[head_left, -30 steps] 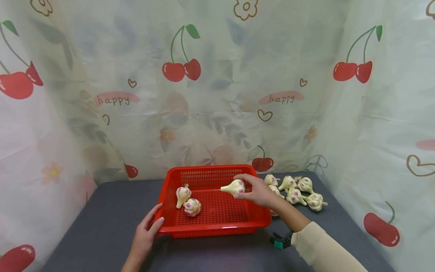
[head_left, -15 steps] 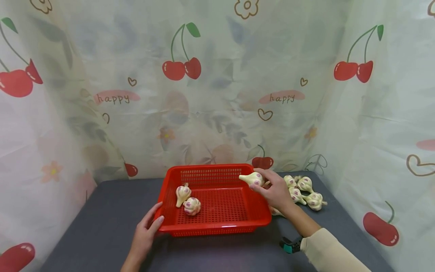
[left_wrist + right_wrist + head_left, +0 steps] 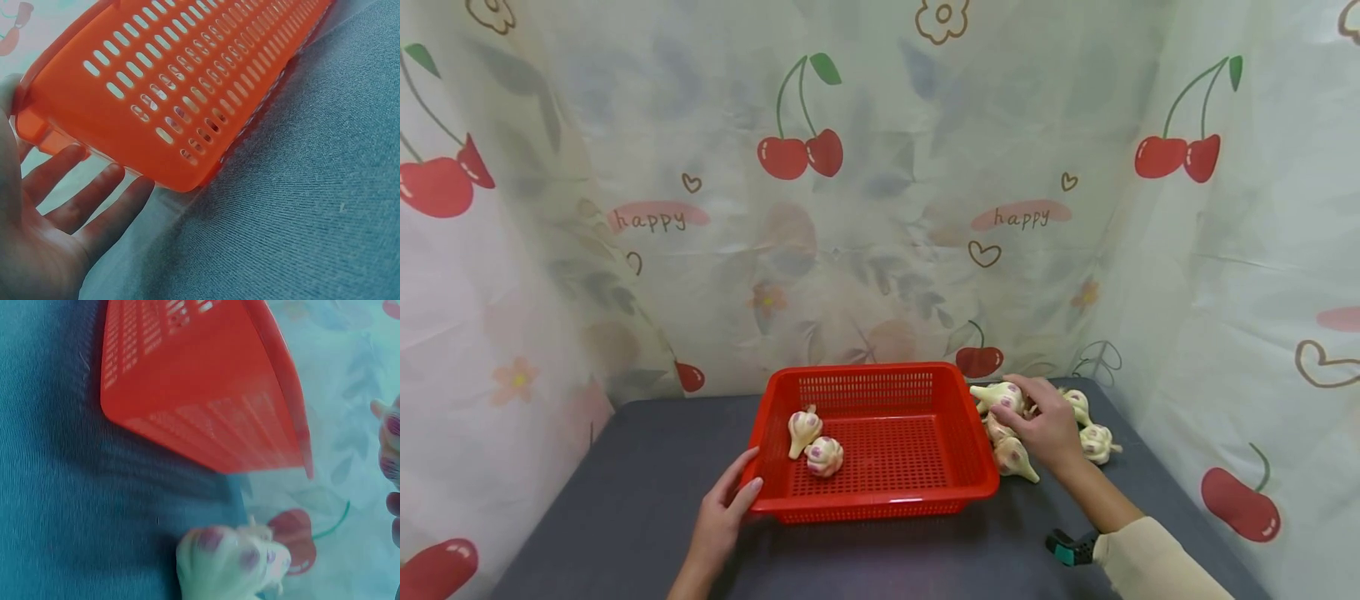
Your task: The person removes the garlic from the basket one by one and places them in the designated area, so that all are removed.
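Observation:
A red plastic basket (image 3: pixel 880 500) with slotted walls stands on the dark table. Two garlic bulbs lie inside at its left, one with its stem (image 3: pixel 803 429) and a rounder one (image 3: pixel 825 457). My left hand (image 3: pixel 718 521) holds the basket's front left corner; in the left wrist view, its fingers (image 3: pixel 103 194) touch the outer wall. Just past the basket's right rim, my right hand (image 3: pixel 1048 425) pinches a garlic bulb (image 3: pixel 1002 396) between thumb and fingers, stem pointing left. In the right wrist view, that bulb (image 3: pixel 390 440) shows only partly at the edge.
Several garlic bulbs lie on the table right of the basket: one near its wall (image 3: pixel 1015 460), another farther right (image 3: pixel 1097 443). My right hand partly covers the pile. A printed curtain (image 3: pixel 880 275) closes off the back and sides of the table (image 3: pixel 647 467).
My right hand has moved right with its garlic bulb, from above the basket to over the pile beside it. The left hand and the basket have stayed in place.

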Demonstrator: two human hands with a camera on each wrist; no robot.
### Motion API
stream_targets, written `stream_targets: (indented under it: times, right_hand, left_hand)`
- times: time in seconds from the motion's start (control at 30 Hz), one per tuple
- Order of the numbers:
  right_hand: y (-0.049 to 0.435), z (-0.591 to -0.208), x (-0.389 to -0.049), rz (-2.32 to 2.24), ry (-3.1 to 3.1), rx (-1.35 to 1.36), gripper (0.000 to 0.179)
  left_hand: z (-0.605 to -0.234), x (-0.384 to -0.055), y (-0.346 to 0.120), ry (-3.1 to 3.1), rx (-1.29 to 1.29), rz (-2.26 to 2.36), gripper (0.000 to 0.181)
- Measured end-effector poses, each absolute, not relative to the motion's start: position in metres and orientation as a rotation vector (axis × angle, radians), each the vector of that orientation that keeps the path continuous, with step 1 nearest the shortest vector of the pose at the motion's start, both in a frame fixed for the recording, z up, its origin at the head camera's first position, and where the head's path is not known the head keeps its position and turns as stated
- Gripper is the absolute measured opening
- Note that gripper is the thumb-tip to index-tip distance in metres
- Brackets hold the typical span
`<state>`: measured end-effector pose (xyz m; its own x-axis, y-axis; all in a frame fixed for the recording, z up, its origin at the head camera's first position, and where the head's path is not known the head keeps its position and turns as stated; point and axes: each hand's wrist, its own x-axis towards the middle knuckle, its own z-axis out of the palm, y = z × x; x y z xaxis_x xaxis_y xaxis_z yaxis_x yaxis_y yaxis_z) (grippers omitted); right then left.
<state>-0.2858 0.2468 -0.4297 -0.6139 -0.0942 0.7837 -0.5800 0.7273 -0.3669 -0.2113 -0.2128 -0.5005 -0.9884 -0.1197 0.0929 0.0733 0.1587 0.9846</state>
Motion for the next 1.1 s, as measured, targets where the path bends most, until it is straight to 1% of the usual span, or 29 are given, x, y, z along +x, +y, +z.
stream_targets:
  times: [0.4,0.67,0.9,1.1]
  right_hand:
    - [0.291,-0.454,-0.27,0.651,-2.152,0.374,0.048]
    - [0.307,-0.473,-0.257,0.657,-2.186,0.329,0.047]
    - [0.32,-0.492,-0.249,0.67,-2.312,0.238,0.046]
    - [0.327,-0.5,-0.24,0.612,-2.44,0.175,0.053]
  left_hand:
    - [-0.499,-0.211,-0.213,-2.278,0.048,-1.961,0.051]
    - [-0.5,-0.211,-0.213,-2.27,0.048,-1.962,0.05]
    - [-0.5,-0.21,-0.213,-2.271,0.051,-1.971,0.051]
    - [-0.499,-0.211,-0.213,-2.278,0.053,-1.957,0.051]
